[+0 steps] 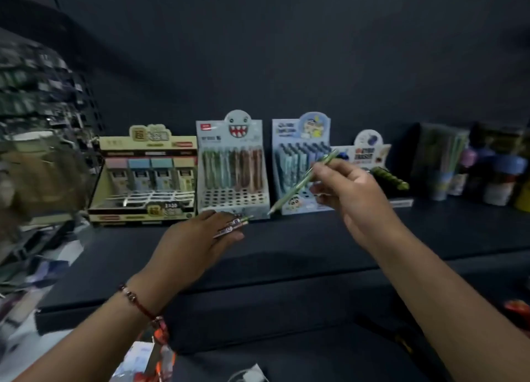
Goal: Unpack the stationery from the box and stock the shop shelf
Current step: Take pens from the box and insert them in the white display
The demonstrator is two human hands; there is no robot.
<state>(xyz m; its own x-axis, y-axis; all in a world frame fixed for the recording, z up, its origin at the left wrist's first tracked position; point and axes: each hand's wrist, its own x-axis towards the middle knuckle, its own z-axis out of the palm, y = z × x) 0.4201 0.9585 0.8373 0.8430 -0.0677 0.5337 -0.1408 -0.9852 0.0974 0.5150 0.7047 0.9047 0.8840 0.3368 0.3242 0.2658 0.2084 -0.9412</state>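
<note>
My right hand (348, 193) pinches a pale green pen (298, 185) that slants down to the left, its tip just in front of the blue cartoon pen display box (298, 140). My left hand (198, 238) grips a small bundle of pens (233, 224) low over the dark shelf (286, 247), in front of the shark-face pen display box (232, 166). Both display boxes hold upright pens in their back rows, with open holes in front.
A yellow display box of small coloured items (146, 175) stands at the left, a white display box (367, 152) with green pens to the right. Dark containers and cups (470, 163) fill the far right. Blurred wire racks (37, 123) sit on the left. Packaging (149, 364) lies below.
</note>
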